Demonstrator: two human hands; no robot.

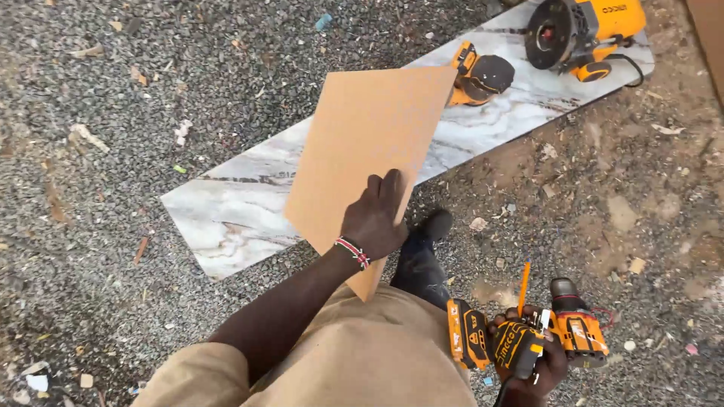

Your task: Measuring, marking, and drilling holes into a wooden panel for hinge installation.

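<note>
Over gravel ground (pixel 90 249), the left hand (pixel 373 218) clamps a flat tan rectangular fibreboard panel (pixel 369 143) near its lower edge, fingers spread on the face, panel tilted above a long white marble-patterned slab (pixel 234 203). Right hand (pixel 532 358), low beside the body, is closed around an orange-and-black cordless drill (pixel 528 335) and an orange pencil (pixel 523 286). Panel looks thin, stiff, fairly light, smooth-faced; edge grip suits it best.
</note>
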